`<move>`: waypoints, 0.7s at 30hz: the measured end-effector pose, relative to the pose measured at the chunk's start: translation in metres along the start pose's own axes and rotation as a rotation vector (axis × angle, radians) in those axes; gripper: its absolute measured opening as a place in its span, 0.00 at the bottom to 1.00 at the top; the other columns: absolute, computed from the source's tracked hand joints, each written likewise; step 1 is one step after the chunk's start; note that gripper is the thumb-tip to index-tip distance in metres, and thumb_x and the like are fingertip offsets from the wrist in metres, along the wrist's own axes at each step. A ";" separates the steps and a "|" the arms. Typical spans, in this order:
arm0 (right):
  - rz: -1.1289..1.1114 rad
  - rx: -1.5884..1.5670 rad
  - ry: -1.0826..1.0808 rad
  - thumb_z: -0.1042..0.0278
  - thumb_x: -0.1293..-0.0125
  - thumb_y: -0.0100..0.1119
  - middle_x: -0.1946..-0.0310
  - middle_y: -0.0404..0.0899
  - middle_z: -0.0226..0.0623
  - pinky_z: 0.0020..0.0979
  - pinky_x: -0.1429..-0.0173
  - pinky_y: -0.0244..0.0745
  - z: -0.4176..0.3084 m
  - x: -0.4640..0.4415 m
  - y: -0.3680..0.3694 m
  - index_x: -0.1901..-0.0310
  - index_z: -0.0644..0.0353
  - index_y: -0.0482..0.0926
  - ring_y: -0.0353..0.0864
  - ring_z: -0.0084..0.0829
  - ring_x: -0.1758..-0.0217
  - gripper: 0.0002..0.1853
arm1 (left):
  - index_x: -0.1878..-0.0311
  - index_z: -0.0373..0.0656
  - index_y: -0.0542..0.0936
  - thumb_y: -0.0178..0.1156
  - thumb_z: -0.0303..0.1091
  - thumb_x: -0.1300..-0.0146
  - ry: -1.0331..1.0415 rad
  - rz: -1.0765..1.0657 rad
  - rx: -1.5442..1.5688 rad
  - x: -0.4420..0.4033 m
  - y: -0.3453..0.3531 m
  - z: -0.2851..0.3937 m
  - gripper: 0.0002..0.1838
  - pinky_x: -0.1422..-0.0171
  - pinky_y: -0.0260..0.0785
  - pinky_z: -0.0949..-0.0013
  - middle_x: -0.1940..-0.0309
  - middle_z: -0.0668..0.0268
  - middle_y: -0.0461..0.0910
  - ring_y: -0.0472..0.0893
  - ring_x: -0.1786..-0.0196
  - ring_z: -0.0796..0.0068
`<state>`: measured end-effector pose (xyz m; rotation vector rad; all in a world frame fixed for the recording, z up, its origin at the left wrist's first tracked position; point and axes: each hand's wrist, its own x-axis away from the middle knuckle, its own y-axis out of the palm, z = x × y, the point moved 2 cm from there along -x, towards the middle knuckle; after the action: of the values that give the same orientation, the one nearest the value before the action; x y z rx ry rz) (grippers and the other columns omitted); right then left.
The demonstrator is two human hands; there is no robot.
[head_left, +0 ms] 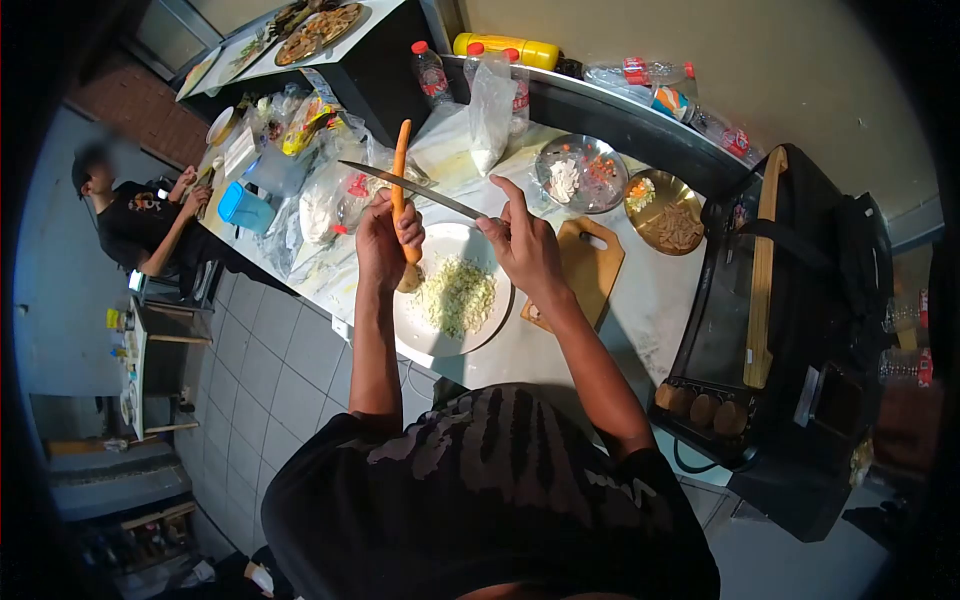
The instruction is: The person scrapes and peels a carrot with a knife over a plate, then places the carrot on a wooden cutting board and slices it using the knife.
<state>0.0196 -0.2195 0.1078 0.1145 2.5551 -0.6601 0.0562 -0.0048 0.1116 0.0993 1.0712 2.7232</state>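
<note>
My left hand (382, 236) is wrapped round a long orange carrot (400, 160), held nearly upright above the left side of a white plate (504, 310). Chopped pale-green and white pieces (457, 296) lie in a heap on that plate. In my right hand (525, 235) is the handle end of a knife (432, 196), with the index finger raised off it. The blade points up and left and crosses the carrot just above my left fingers; whether they touch is unclear. A wooden cutting board (590, 270) lies beyond my right wrist.
A metal plate (610, 200) and a brass-coloured plate (688, 240) hold cut food. Bottles (432, 75) and plastic bags (492, 110) stand behind. A black appliance (720, 330) is at the right. Another person (140, 215) works at the table's far left.
</note>
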 end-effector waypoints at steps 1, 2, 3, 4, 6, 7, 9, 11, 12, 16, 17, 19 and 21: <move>0.003 0.002 0.004 0.46 0.26 0.54 0.78 0.79 0.45 0.46 0.72 0.74 0.002 0.000 0.000 0.32 0.55 0.63 0.82 0.53 0.74 0.29 | 0.56 0.48 0.65 0.44 0.37 0.29 -0.003 0.006 0.001 0.000 0.002 -0.001 0.05 0.74 0.59 0.74 0.77 0.71 0.61 0.61 0.79 0.81; 0.017 -0.021 0.006 0.48 0.26 0.53 0.80 0.74 0.41 0.42 0.72 0.71 0.005 -0.001 0.000 0.33 0.55 0.65 0.78 0.46 0.77 0.28 | 0.56 0.48 0.65 0.44 0.37 0.29 -0.006 0.004 0.001 -0.001 0.004 -0.002 0.05 0.74 0.59 0.74 0.77 0.71 0.61 0.61 0.79 0.81; 0.029 -0.045 0.007 0.49 0.25 0.53 0.81 0.68 0.36 0.38 0.72 0.68 0.006 0.000 0.000 0.33 0.55 0.66 0.75 0.40 0.80 0.26 | 0.56 0.48 0.65 0.44 0.37 0.29 -0.002 0.005 -0.014 0.000 0.008 0.000 0.05 0.74 0.59 0.74 0.78 0.71 0.61 0.61 0.79 0.81; 0.028 -0.046 0.010 0.49 0.25 0.53 0.81 0.68 0.36 0.38 0.72 0.68 0.007 0.002 -0.002 0.33 0.55 0.66 0.75 0.40 0.80 0.26 | 0.56 0.48 0.66 0.44 0.37 0.29 0.001 0.009 -0.030 0.001 0.009 0.000 0.05 0.74 0.59 0.74 0.78 0.71 0.61 0.61 0.80 0.81; -0.010 -0.032 -0.008 0.50 0.26 0.55 0.81 0.79 0.42 0.45 0.72 0.73 0.012 0.002 -0.008 0.35 0.54 0.67 0.82 0.51 0.75 0.25 | 0.56 0.48 0.65 0.44 0.37 0.29 0.009 -0.004 -0.044 0.000 0.007 0.001 0.05 0.74 0.59 0.74 0.78 0.71 0.62 0.61 0.80 0.81; -0.010 -0.034 -0.008 0.50 0.26 0.55 0.81 0.79 0.42 0.45 0.72 0.73 0.014 0.005 -0.011 0.35 0.54 0.67 0.82 0.51 0.75 0.25 | 0.56 0.48 0.65 0.44 0.37 0.30 0.014 -0.015 -0.057 0.000 0.005 0.001 0.05 0.73 0.59 0.75 0.78 0.70 0.62 0.61 0.80 0.81; -0.012 -0.062 -0.010 0.52 0.26 0.55 0.81 0.79 0.42 0.44 0.73 0.72 0.017 0.011 -0.016 0.37 0.53 0.70 0.82 0.49 0.76 0.22 | 0.57 0.48 0.65 0.45 0.37 0.30 -0.008 0.003 -0.065 0.001 -0.001 0.001 0.05 0.74 0.59 0.74 0.78 0.70 0.63 0.62 0.80 0.81; -0.016 -0.041 0.063 0.52 0.26 0.55 0.80 0.79 0.41 0.42 0.73 0.71 0.021 0.015 -0.016 0.36 0.52 0.70 0.82 0.47 0.76 0.22 | 0.57 0.48 0.65 0.45 0.37 0.30 -0.038 0.016 -0.074 0.002 -0.005 0.000 0.05 0.74 0.59 0.74 0.78 0.69 0.64 0.62 0.80 0.80; -0.001 -0.054 0.049 0.52 0.26 0.55 0.80 0.79 0.41 0.42 0.73 0.71 0.021 0.017 -0.018 0.36 0.52 0.71 0.82 0.46 0.77 0.22 | 0.57 0.48 0.65 0.45 0.37 0.30 -0.042 0.007 -0.073 0.003 -0.004 -0.001 0.05 0.74 0.59 0.74 0.78 0.69 0.64 0.62 0.80 0.80; 0.028 -0.037 -0.070 0.54 0.26 0.56 0.80 0.79 0.40 0.41 0.74 0.71 0.027 0.029 -0.015 0.36 0.53 0.72 0.81 0.45 0.78 0.22 | 0.58 0.47 0.64 0.46 0.36 0.31 -0.052 -0.003 -0.065 0.005 0.003 -0.002 0.05 0.75 0.60 0.74 0.78 0.69 0.65 0.62 0.81 0.80; 0.026 -0.036 -0.069 0.54 0.26 0.56 0.80 0.79 0.40 0.41 0.74 0.71 0.030 0.031 -0.013 0.36 0.53 0.72 0.81 0.45 0.78 0.22 | 0.58 0.47 0.64 0.46 0.36 0.31 -0.053 -0.001 -0.063 0.006 0.005 -0.002 0.05 0.75 0.60 0.74 0.78 0.69 0.65 0.62 0.81 0.80; -0.004 -0.042 0.026 0.57 0.26 0.55 0.80 0.79 0.39 0.40 0.73 0.71 0.031 0.031 -0.010 0.37 0.54 0.74 0.81 0.43 0.79 0.20 | 0.58 0.47 0.65 0.46 0.37 0.31 -0.036 -0.017 -0.101 0.005 0.007 -0.002 0.05 0.74 0.61 0.74 0.78 0.69 0.66 0.63 0.81 0.80; 0.018 -0.104 -0.020 0.58 0.25 0.52 0.81 0.73 0.37 0.36 0.74 0.67 0.027 0.039 -0.018 0.37 0.57 0.74 0.74 0.36 0.81 0.20 | 0.57 0.48 0.65 0.46 0.37 0.30 -0.037 0.064 -0.125 0.005 0.003 0.001 0.06 0.73 0.61 0.74 0.78 0.69 0.67 0.64 0.81 0.80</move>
<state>-0.0061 -0.2495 0.0754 0.0943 2.5600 -0.5180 0.0509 -0.0051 0.1143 0.1666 0.9004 2.8259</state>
